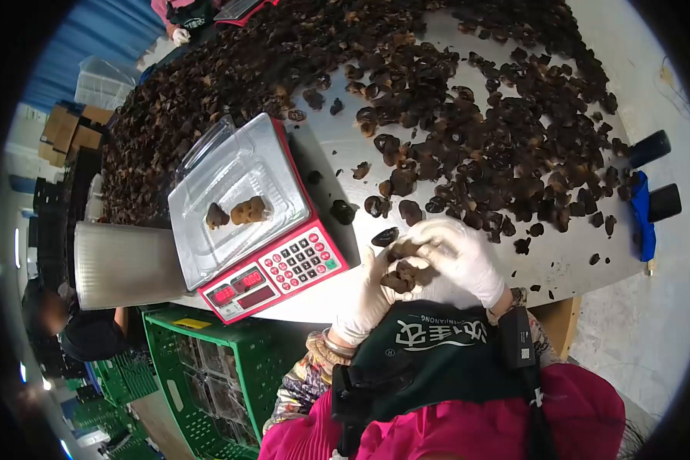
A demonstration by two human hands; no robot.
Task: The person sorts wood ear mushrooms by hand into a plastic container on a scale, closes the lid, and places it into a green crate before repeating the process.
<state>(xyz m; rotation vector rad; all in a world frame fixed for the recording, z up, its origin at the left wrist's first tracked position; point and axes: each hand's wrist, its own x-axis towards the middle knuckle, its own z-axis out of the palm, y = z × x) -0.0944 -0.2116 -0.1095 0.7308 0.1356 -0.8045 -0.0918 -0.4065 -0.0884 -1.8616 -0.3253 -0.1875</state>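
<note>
The left hand and right hand hold brown pieces in curled fingers. The clear tray lies to their left, nearer the left hand.

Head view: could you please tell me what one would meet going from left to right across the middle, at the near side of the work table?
Ribbed translucent stack → red-and-silver scale → gloved left hand → gloved right hand → blue item at the table's right edge.

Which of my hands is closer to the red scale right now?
Left. Your left hand is just to the right of the scale, holding brown pieces; your right hand is farther right, past those pieces.
</note>
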